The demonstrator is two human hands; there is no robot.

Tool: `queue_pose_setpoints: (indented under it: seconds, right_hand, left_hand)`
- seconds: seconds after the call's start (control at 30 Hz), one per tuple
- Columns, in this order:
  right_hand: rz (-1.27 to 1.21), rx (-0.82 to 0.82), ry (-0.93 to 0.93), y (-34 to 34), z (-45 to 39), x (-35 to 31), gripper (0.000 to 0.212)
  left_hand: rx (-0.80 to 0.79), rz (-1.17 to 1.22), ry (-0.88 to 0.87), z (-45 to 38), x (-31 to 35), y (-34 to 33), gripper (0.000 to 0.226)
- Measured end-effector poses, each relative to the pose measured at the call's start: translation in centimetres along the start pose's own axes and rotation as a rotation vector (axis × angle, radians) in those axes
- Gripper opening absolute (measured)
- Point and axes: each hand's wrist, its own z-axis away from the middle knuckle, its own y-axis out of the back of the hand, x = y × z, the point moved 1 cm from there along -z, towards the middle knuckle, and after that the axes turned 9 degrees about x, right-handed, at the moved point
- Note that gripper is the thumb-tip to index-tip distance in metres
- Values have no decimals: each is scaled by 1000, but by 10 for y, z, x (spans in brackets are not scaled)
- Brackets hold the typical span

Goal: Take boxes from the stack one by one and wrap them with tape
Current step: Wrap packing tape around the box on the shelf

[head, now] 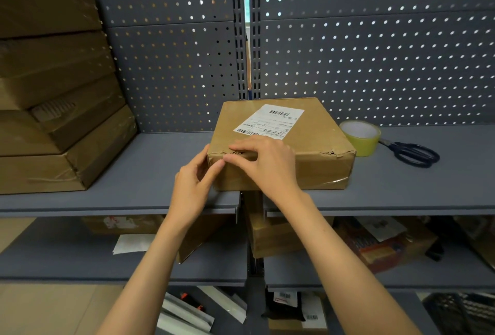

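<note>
A brown cardboard box (316, 144) with a white shipping label (269, 120) lies on the grey shelf (150, 174), its front top edge torn and crumpled. My left hand (195, 182) is at the box's front left corner, fingers against the side. My right hand (265, 163) lies over the front edge near that corner, fingers bent down onto the torn cardboard. A roll of yellowish tape (361, 137) stands just right of the box. A stack of brown boxes (53, 99) fills the shelf's left end.
Black scissors (412, 153) lie right of the tape roll. A grey pegboard wall (375, 53) closes the back of the shelf. Lower shelves hold more cardboard boxes (276, 235), papers and packages.
</note>
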Motion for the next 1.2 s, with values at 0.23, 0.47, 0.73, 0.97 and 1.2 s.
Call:
queue_pose_setpoints:
  seconds: [0.23, 0.47, 0.73, 0.97, 1.2]
  right_hand:
    - [-17, -2, -16, -1, -1, 0, 28]
    - [-10, -75, 84, 6, 1, 4, 34]
    - [31, 162, 243, -12, 9, 8, 22]
    - [153, 221, 339, -15, 16, 7, 32]
    - [161, 60, 274, -2, 21, -3, 44]
  left_hand:
    - [36, -55, -11, 0, 1, 0, 46]
    - [42, -262, -22, 0, 7, 1, 37]
    - [162, -517, -39, 4, 18, -6, 32]
    - [76, -551, -27, 5, 22, 0, 41]
    - [138, -781, -117, 6, 42, 5, 56]
